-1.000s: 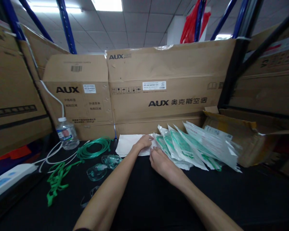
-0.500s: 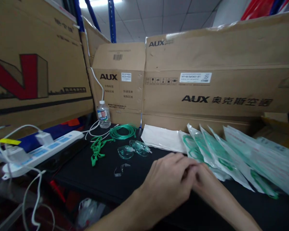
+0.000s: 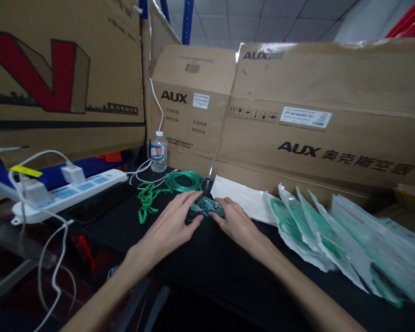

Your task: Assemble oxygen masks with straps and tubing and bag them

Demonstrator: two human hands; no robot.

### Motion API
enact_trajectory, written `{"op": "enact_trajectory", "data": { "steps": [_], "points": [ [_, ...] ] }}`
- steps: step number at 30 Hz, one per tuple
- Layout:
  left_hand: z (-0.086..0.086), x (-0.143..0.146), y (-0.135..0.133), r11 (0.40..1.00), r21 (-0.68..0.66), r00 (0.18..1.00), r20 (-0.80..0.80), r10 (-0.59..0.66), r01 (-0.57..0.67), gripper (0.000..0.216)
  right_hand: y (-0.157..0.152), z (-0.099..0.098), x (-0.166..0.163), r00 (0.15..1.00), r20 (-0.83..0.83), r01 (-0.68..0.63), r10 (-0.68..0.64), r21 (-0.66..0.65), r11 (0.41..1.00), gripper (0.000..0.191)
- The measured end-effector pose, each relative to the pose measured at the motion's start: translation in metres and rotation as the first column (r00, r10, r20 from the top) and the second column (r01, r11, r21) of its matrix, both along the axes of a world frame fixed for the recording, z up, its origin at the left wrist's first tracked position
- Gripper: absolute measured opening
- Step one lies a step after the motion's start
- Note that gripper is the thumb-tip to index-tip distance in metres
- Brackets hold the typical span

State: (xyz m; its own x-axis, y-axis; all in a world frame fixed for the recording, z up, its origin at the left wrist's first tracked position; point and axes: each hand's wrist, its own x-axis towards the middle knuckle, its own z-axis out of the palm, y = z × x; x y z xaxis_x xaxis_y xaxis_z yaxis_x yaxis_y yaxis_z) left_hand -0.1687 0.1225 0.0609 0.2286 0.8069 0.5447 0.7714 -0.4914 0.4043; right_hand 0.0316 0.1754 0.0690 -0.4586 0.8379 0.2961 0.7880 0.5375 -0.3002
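Observation:
Between my two hands are the clear green oxygen masks (image 3: 207, 205), bunched together on the black tabletop. My left hand (image 3: 174, 216) holds their left side, thumb in front and fingers behind. On the right side, my right hand (image 3: 237, 223) grips them with its thumb and fingertips. The hands cover parts of the masks. Left of my left hand lies a bundle of green elastic cord (image 3: 148, 200). Behind it sits a coil of clear green tubing (image 3: 184, 180). The small clear pieces seen earlier do not show now.
A white sheet stack (image 3: 244, 198) and several packed bags (image 3: 307, 230) with green contents lie to the right. At the left are a power strip (image 3: 100, 180) with cables and a plastic bottle (image 3: 159, 154). Cardboard panels (image 3: 263, 152) stand behind. A dark-handled tool (image 3: 207, 185) stands behind the masks.
My hands were clasped together at the right of the masks. They have parted, moved left and closed around the masks from both sides. The view has shifted slightly.

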Motion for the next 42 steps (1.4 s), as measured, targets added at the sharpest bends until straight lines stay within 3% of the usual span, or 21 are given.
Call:
{"op": "enact_trajectory", "data": {
  "steps": [3, 9, 14, 23, 29, 35, 39, 42],
  "points": [
    [0.001, -0.004, 0.028, 0.989, -0.127, 0.983, -0.155, -0.095, 0.075, 0.071, 0.003, -0.011, -0.005, 1.0, -0.009, 0.01, -0.01, 0.012, 1.0, 0.037],
    [-0.013, 0.002, 0.059, 0.98, -0.179, 0.965, -0.228, -0.126, 0.086, 0.067, 0.006, -0.027, 0.002, 0.996, -0.079, -0.034, 0.04, 0.069, 0.997, 0.035],
    [-0.02, -0.003, 0.063, 0.985, -0.159, 0.963, -0.247, -0.111, 0.073, 0.056, -0.001, -0.027, 0.006, 0.99, -0.129, -0.048, 0.065, 0.129, 0.99, 0.039],
    [-0.014, -0.006, 0.061, 0.979, -0.093, 0.951, -0.239, -0.198, 0.18, 0.031, 0.003, -0.038, 0.009, 0.966, -0.254, -0.028, 0.052, 0.097, 0.995, 0.029],
    [-0.015, -0.007, 0.063, 0.978, -0.077, 0.945, -0.253, -0.207, 0.194, 0.024, -0.007, -0.026, 0.007, 0.946, -0.305, -0.082, 0.108, 0.096, 0.992, 0.038],
    [-0.016, -0.011, 0.066, 0.981, -0.095, 0.948, -0.258, -0.186, 0.167, 0.035, -0.019, -0.009, 0.019, 0.871, -0.491, -0.012, -0.003, -0.027, 1.0, 0.02],
    [-0.009, -0.011, 0.058, 0.986, -0.086, 0.96, -0.23, -0.162, 0.146, 0.05, -0.027, -0.016, 0.039, 0.778, -0.621, -0.046, -0.095, -0.207, 0.977, 0.021],
    [-0.005, -0.017, 0.046, 0.992, -0.061, 0.972, -0.2, -0.123, 0.113, 0.045, -0.027, -0.024, 0.045, 0.69, -0.712, -0.142, -0.134, -0.314, 0.939, 0.028]
  ]
}}
